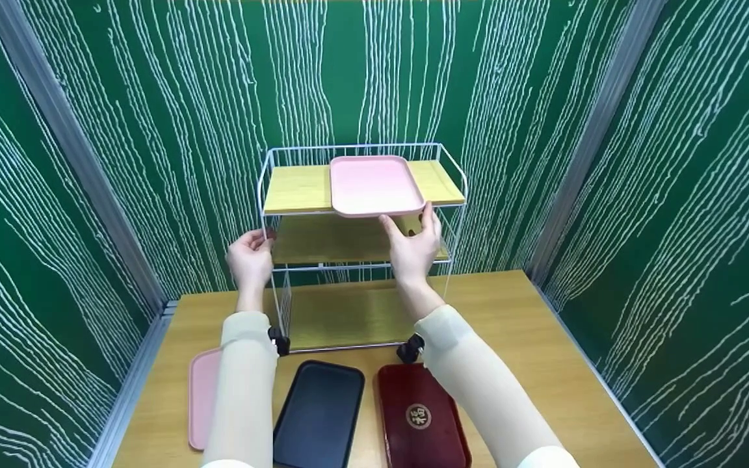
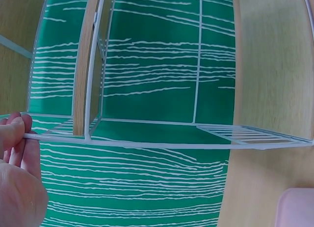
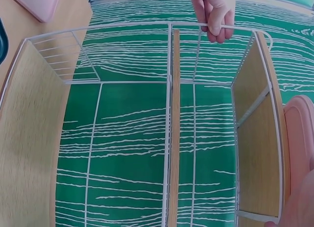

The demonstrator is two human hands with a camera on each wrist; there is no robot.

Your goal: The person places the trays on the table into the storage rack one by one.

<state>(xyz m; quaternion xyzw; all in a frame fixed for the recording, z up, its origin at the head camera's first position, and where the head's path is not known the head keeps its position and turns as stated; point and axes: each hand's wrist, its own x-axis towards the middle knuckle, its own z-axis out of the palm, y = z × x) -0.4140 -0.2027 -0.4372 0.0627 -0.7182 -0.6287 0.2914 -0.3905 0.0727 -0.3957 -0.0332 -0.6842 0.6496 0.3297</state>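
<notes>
A white wire rack with wooden shelves (image 1: 298, 188) stands on the table. On its top shelf lies a pink tray (image 1: 374, 185), its front rim at the shelf's front edge. My right hand (image 1: 415, 250) holds this tray near its front right corner, thumb at the front rim and index finger at the corner. Only part of that hand (image 3: 300, 202) shows in the right wrist view, beside the tray (image 3: 298, 138). My left hand (image 1: 251, 259) grips the rack's left front post, fingers curled round the white wire; the left wrist view shows this hand (image 2: 19, 173) too.
In front of the rack lie a second pink tray (image 1: 203, 396), partly behind my left sleeve, a black tray (image 1: 320, 413) and a dark red tray (image 1: 413, 390) with a gold emblem. Black casters (image 1: 408, 351) are at the rack's foot. Green, white-lined walls (image 1: 342, 78) surround the table (image 1: 511, 312).
</notes>
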